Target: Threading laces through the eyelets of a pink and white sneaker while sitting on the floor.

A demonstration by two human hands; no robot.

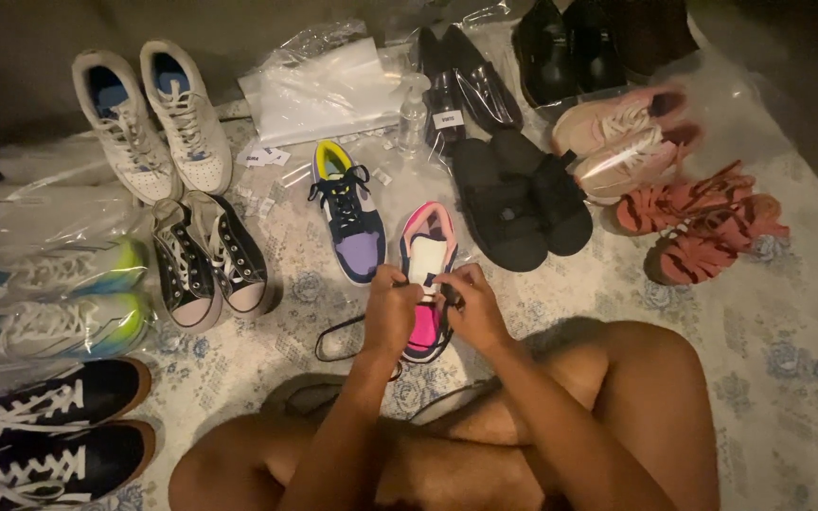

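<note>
I sit cross-legged on a pale floral-patterned cloth (pixel 788 378), and both my hands are busy over a pink, black and white low sneaker (pixel 426 274) that lies just in front of my knees, toe pointing away from me. My left hand (pixel 390 312) is closed, pinching a thin black shoelace (pixel 343 326) at the shoe's left edge — the lace loops out to the left across the cloth. My right hand (pixel 473 308) is closed too, fingertips pressed at the eyelets on the right side of the white tongue; what exactly it pinches I cannot tell.

Just beside this shoe, to its left, lies a sneaker of the same shape in purple, navy and yellow (pixel 350 213), already laced in black. Further left stands a pair of black canvas sneakers with white toe caps (pixel 208 260), and above them a pair of white leather high-tops (pixel 153 118). To the right lie black felt slippers (pixel 523 199), then pale pink trainers (pixel 622 142) and terracotta strappy sandals (pixel 698 222). A clear pump bottle (pixel 414 109) stands behind — near a crumpled clear plastic bag (pixel 324 80).
</note>
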